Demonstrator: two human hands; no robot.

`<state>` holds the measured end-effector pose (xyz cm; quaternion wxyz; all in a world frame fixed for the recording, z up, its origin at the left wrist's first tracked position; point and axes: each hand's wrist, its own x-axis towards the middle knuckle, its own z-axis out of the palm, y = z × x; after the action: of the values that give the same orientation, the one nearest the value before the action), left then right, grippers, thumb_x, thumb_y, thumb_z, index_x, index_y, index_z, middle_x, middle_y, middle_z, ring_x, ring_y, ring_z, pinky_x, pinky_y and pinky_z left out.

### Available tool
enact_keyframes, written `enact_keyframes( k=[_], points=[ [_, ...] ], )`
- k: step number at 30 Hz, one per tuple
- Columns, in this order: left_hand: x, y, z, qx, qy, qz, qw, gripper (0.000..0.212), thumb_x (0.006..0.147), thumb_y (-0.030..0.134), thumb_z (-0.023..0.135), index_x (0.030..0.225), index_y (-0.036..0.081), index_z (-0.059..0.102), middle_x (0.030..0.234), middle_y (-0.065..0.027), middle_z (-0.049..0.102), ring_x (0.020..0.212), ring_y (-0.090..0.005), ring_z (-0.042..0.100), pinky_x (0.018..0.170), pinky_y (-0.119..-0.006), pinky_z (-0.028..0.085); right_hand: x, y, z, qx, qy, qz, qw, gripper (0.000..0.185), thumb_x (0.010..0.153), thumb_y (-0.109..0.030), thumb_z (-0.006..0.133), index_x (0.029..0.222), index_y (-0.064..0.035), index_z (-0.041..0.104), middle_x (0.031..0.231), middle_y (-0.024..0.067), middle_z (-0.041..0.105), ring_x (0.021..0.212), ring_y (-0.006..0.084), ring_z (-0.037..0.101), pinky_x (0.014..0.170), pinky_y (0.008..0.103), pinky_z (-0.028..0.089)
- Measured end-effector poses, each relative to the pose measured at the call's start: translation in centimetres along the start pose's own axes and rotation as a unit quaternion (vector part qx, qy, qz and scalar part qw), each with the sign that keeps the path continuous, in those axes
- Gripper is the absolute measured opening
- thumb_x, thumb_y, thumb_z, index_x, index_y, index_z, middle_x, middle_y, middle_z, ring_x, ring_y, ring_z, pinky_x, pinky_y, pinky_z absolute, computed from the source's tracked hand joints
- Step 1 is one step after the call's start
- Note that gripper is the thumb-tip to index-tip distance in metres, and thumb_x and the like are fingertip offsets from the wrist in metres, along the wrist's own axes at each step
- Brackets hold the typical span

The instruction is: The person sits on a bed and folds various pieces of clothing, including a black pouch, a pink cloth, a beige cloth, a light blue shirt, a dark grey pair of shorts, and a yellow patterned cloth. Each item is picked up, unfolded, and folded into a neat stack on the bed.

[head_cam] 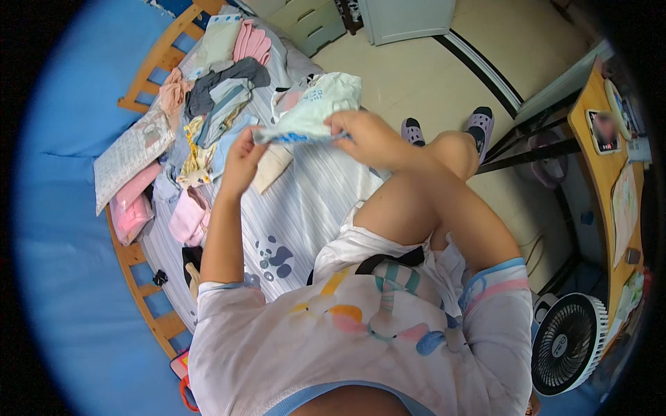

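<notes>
A pale mint-white garment (315,117) with blue print is stretched between my two hands above the bed. My left hand (243,158) pinches one end of its near edge between thumb and fingers. At the other end, my right hand (368,136) grips the same edge, slightly blurred. The rest of the cloth spreads away from me, over or against a bundle with pink and black patches (285,101); where they part is hard to tell. Below the stretched edge lies a folded cream cloth (273,167), partly covered.
Left of my hands, rumpled clothes (223,106) lie piled on the striped bedsheet (312,192). A folded pink garment (190,216) and a patterned pillow (136,151) lie nearer the wooden bed rail (132,255). On my right are a desk (593,130) with a phone (603,131), and a fan (564,343).
</notes>
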<state>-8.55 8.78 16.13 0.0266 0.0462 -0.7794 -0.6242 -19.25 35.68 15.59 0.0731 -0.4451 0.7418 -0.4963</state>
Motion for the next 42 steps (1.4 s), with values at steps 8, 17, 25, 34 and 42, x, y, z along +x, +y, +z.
enact_keyframes(
  k=[8,17,25,34,42],
  points=[
    [-13.3,-15.2,2.9,0.008,0.0,-0.186,0.983,0.019,0.092,0.004,0.052,0.111,0.001,0.053,0.099,-0.0005,0.06,0.091,-0.0083,0.054,0.082,-0.025,0.043,-5.3,4.9,12.4,-0.13,-0.392,0.12,0.903,0.019,0.076,-0.013,0.064,0.09,-0.0012,0.062,0.091,0.0205,0.064,0.084,0.0362,0.062,0.073,0.043,0.048],
    [-10.0,-14.1,4.0,-0.107,0.236,-0.254,0.932,0.033,0.092,0.02,0.057,0.118,0.001,0.05,0.094,-0.0019,0.06,0.08,-0.0101,0.053,0.073,-0.023,0.042,1.7,7.7,12.6,-0.095,-0.266,0.188,0.941,0.036,0.075,-0.019,0.069,0.105,-0.0009,0.06,0.095,0.0207,0.064,0.091,0.0345,0.062,0.081,0.0426,0.048],
    [-12.2,-13.2,10.0,-0.146,0.429,-0.382,0.805,0.032,0.081,0.029,0.071,0.092,0.006,0.051,0.076,-0.0012,0.049,0.067,-0.0121,0.046,0.058,-0.025,0.04,-1.3,9.8,13.9,-0.113,-0.142,0.301,0.936,0.055,0.071,-0.022,0.077,0.113,-0.0003,0.05,0.111,0.0213,0.057,0.108,0.0384,0.054,0.092,0.042,0.045],
    [-5.5,-17.7,14.6,-0.564,0.403,-0.314,0.649,0.027,0.083,0.019,0.067,0.102,0.004,0.054,0.096,-0.0113,0.06,0.088,-0.0241,0.061,0.079,-0.034,0.052,-2.9,14.9,16.7,-0.084,-0.118,0.306,0.941,0.071,0.066,-0.019,0.078,0.121,0.0087,0.042,0.099,0.0235,0.062,0.09,0.0344,0.064,0.076,0.039,0.053],
    [-9.9,-13.6,3.9,-0.489,0.444,-0.155,0.735,0.044,0.081,-0.006,0.052,0.124,-0.005,0.043,0.119,-0.0173,0.054,0.109,-0.0328,0.055,0.098,-0.046,0.045,-0.9,11.2,15.0,0.151,-0.085,0.461,0.87,0.07,0.079,-0.023,0.068,0.132,0.0075,0.033,0.093,0.0171,0.061,0.071,0.0217,0.063,0.054,0.0316,0.051]
  ],
)
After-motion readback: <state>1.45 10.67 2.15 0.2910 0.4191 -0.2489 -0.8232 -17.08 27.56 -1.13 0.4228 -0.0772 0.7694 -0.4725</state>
